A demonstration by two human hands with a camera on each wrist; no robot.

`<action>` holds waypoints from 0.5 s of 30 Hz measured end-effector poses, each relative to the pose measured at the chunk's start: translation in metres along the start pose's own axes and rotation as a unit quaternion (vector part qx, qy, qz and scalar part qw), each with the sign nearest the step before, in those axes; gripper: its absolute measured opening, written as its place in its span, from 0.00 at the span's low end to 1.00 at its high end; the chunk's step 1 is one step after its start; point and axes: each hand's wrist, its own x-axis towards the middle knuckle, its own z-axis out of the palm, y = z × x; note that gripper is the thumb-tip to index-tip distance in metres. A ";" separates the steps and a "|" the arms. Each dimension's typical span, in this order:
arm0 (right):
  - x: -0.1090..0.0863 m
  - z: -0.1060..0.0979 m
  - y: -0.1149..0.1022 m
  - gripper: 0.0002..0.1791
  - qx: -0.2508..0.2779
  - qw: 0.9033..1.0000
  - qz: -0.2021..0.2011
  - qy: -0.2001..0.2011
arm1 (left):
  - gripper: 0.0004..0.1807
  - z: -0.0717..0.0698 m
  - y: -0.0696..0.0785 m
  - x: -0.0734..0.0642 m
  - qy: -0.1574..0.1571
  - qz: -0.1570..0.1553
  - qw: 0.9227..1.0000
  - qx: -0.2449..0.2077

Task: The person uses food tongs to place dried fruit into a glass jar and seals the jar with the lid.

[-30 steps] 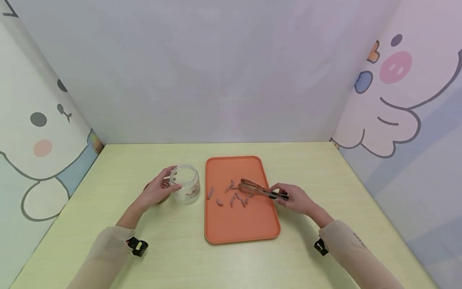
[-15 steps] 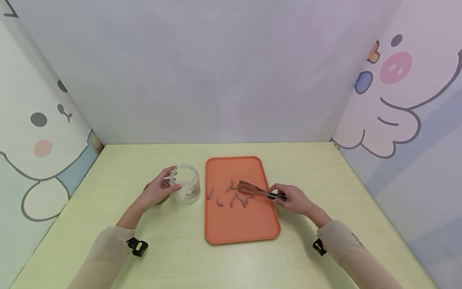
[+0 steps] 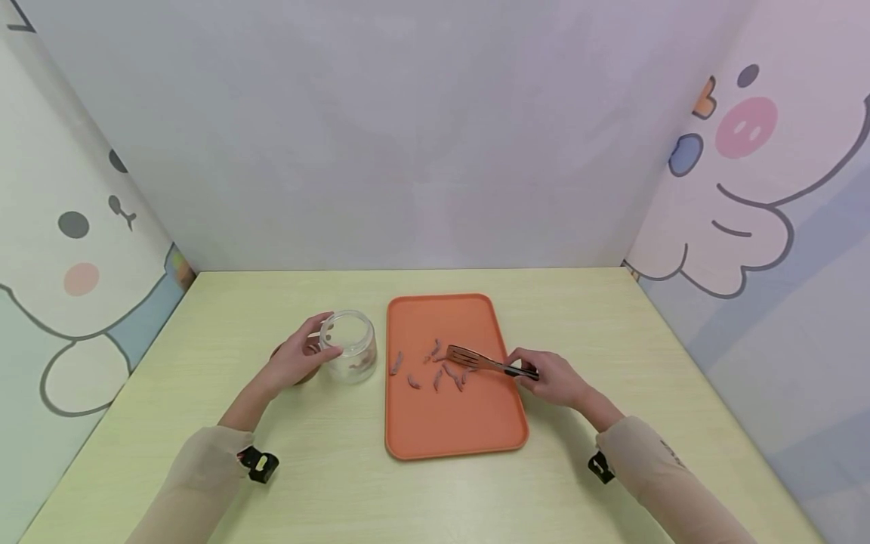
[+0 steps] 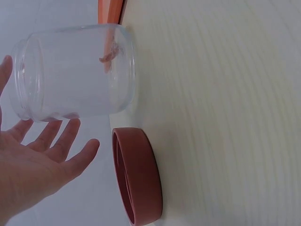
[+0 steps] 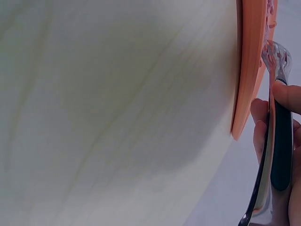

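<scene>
My left hand point(image 3: 297, 361) holds a clear glass jar point(image 3: 360, 364) near its rim, thumb in front and fingers at the side. A few small pinkish pieces point(image 4: 110, 55) show inside the jar near its bottom. My right hand point(image 3: 553, 376) grips metal tongs point(image 3: 485, 362) with dark handles, thumb on one arm. The tongs' slotted head reaches over an orange tray point(image 3: 455, 431), by several small, curved, shrimp-like pieces point(image 3: 438, 380). Whether a piece sits between the tong ends is hidden.
A reddish-brown lid point(image 4: 141, 176) lies on the pale wood-look table point(image 3: 326, 468) to the left of the jar, partly behind the left hand in the head view. A pale wall point(image 3: 414, 151) stands at the back, with cartoon-printed panels on both sides.
The tongs have drawn closer together and tipped slightly downward, with their head lower over the pieces. My right hand has shifted slightly left. The left hand and the jar have stayed in place.
</scene>
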 end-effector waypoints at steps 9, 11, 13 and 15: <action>0.000 0.000 0.001 0.15 0.009 1.000 -0.006 0.015 | 0.40 0.000 0.003 -0.002 0.001 -0.003 1.000 -0.001; 0.000 -0.002 0.001 0.15 0.015 1.000 -0.006 0.021 | 0.40 0.000 0.002 -0.002 0.001 -0.002 1.000 -0.001; 0.001 -0.003 0.002 0.15 0.021 0.999 -0.010 0.030 | 0.40 0.000 0.001 -0.001 0.001 -0.001 1.000 0.002; 0.002 -0.006 0.001 0.15 0.028 0.999 -0.015 0.041 | 0.40 0.000 0.001 -0.001 0.002 -0.001 1.000 0.003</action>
